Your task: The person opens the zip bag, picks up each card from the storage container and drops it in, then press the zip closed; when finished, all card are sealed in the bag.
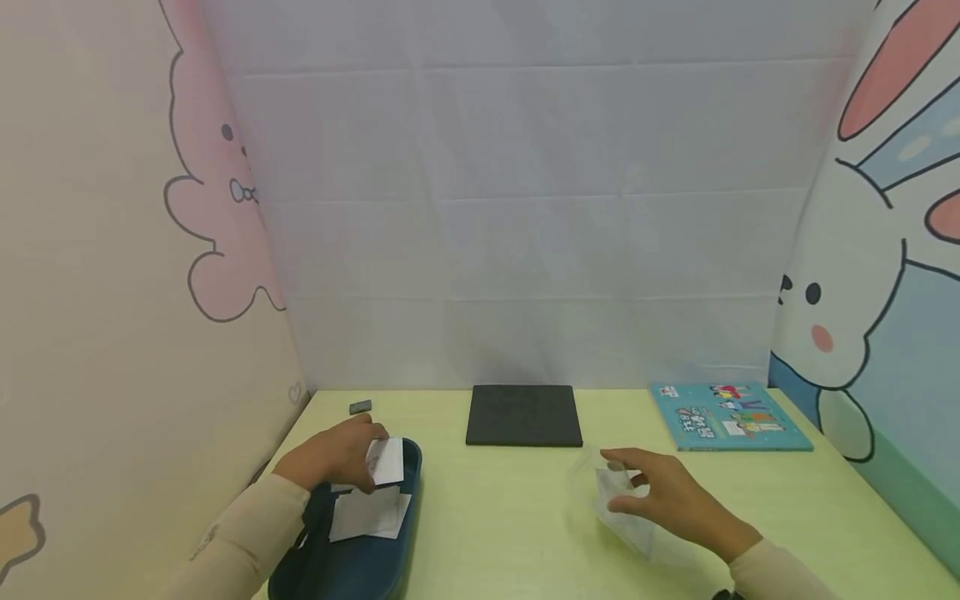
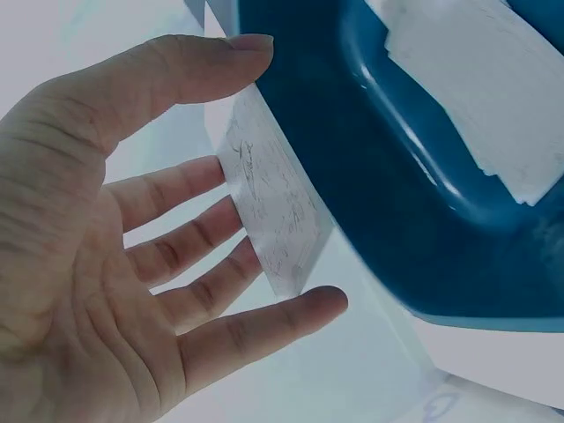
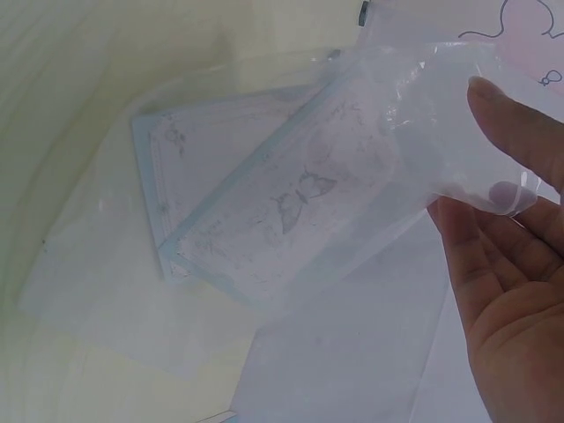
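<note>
My left hand (image 1: 347,454) hovers over the far end of a dark blue tray (image 1: 401,550). It pinches a small white card (image 1: 387,461) by its edges between thumb and fingertips. The left wrist view shows that card (image 2: 269,211) faintly printed, held by the left hand (image 2: 176,207) beside the tray's rim (image 2: 414,238). More white cards (image 1: 370,513) lie in the tray. My right hand (image 1: 663,498) holds a clear plastic bag (image 1: 626,517) just above the table. In the right wrist view, the bag (image 3: 291,203) holds pale cards with a butterfly print, and the thumb (image 3: 520,123) pinches its top edge.
A black pad (image 1: 523,414) lies at the back centre of the yellow-green table (image 1: 495,517). A teal picture book (image 1: 729,417) is at the back right, and a small grey eraser (image 1: 360,407) at the back left. Cartoon-printed walls close in both sides.
</note>
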Demonstrator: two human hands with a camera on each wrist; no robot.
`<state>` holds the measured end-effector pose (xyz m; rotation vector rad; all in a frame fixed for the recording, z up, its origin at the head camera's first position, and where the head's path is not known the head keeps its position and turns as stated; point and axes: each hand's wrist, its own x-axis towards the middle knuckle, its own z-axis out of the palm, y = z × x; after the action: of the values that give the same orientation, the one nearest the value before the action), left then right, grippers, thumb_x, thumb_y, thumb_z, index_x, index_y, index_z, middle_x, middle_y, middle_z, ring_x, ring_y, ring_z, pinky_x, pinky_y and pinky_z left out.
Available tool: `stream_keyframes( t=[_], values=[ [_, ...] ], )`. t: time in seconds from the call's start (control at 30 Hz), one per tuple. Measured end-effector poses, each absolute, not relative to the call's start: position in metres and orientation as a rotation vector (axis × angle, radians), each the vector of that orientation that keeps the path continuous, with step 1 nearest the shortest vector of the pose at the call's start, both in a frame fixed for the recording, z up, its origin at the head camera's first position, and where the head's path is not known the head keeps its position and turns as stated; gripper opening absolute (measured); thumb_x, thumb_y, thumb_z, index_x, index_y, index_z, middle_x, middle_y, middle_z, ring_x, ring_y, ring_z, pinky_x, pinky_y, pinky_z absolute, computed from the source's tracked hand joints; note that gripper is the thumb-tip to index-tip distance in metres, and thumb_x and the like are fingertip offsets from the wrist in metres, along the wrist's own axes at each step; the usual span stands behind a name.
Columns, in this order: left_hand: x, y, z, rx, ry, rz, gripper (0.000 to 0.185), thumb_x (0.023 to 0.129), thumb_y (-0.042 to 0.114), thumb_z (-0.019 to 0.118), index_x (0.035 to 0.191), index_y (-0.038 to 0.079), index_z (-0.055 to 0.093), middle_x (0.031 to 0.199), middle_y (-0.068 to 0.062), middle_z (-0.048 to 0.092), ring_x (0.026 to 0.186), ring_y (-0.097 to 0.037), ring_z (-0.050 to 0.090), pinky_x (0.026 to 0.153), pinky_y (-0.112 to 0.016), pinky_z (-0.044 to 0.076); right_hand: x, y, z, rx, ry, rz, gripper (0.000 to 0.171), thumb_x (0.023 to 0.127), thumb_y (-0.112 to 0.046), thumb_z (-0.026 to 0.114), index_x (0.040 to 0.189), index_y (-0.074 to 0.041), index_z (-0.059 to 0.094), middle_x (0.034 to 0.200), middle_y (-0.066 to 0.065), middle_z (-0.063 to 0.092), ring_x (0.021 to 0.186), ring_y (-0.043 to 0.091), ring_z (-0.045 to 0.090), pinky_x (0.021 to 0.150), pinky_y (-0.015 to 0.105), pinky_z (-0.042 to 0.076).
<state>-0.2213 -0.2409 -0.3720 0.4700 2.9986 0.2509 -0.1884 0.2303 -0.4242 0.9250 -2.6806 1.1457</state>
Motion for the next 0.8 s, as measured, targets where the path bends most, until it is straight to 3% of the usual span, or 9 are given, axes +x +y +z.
stream_keyframes(
  t=[0.3,0.8],
  values=[
    [-0.226,-0.217,-0.364,0.535,2.956,0.2,0.072,0.065,0.017,0.093,0.129,0.004,0.063,0.115,-0.008,0.055,0.086,-0.021,0.052,0.076,-0.044,0.052,-0.188,0.229,-0.428,0.919,-2.703,1.173,0.066,0.085,-0.031,0.081,0.138,0.0,0.057,0.131,0.021,0.062,0.097,0.031,0.067,0.079,0.039,0.056],
    [-0.23,-0.175,-0.351,0.617,2.929,0.132,0.072,0.069,0.021,0.091,0.133,0.008,0.062,0.112,-0.005,0.053,0.083,-0.017,0.052,0.069,-0.039,0.05,-0.189,0.226,-0.423,0.932,-2.71,1.152,0.066,0.085,-0.03,0.081,0.138,0.0,0.057,0.13,0.021,0.062,0.096,0.03,0.068,0.078,0.041,0.057]
  ],
)
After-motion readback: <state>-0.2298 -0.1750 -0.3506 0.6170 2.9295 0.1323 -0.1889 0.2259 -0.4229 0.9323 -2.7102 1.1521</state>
